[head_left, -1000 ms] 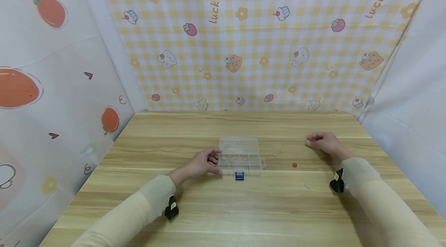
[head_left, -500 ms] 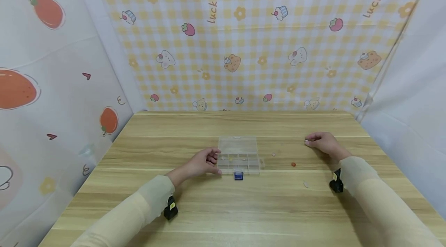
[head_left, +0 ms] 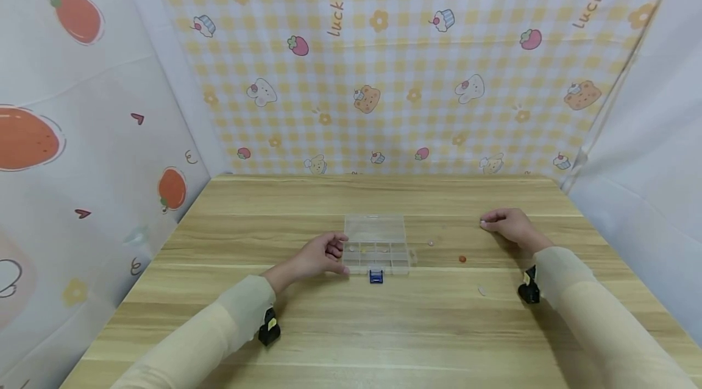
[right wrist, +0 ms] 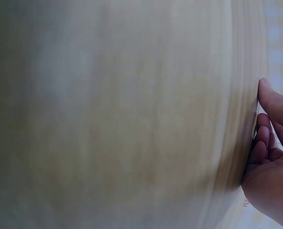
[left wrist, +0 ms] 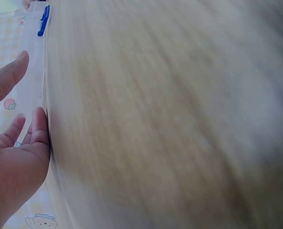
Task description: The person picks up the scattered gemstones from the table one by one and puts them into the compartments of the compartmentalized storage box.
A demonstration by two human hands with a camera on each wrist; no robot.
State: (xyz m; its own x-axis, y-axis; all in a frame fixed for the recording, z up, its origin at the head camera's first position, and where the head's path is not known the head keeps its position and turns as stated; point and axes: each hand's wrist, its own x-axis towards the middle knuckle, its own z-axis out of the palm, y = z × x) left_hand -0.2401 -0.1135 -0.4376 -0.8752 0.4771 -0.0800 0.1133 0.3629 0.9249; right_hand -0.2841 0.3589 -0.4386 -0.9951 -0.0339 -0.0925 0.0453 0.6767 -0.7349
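Observation:
A clear plastic compartment box [head_left: 399,262] lies with its lid [head_left: 374,229] raised at the back and a blue latch [head_left: 376,277] at its front. Several tiny pieces, one of them yellow [head_left: 364,249], show in its back row. My left hand [head_left: 320,256] holds the box's left end, thumb by the front corner and fingers curled along the side. Over at the right, my right hand [head_left: 510,224] is low at the table, thumb and index finger pinching a small white piece [head_left: 482,223]. Its exact kind is too small to tell; the right wrist view hides it.
Between box and right hand, a pinkish bead [head_left: 430,243], an orange-red bead [head_left: 462,259] and a pale flat piece [head_left: 482,291] lie loose on the wooden table [head_left: 351,328]. Patterned cloth [head_left: 406,72] hangs behind the table; white cloth stands at both sides.
The head view shifts only slightly. Both hands, the box and the loose pieces stay where they were.

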